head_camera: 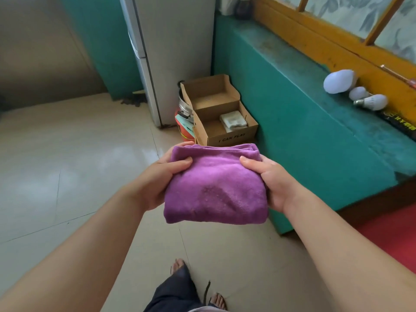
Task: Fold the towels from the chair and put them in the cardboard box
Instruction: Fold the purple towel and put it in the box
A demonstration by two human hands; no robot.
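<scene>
— Where are you standing?
— You stand in a lived-in home: pale floor tiles, a white fridge against a green wall, spare light bulbs on a green ledge under a yellow window frame.

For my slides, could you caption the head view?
Both hands carry a folded purple towel toward the open cardboard box.

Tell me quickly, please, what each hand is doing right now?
Left hand: closed on the left edge of the folded purple towel.
Right hand: closed on the towel's right edge.
</scene>
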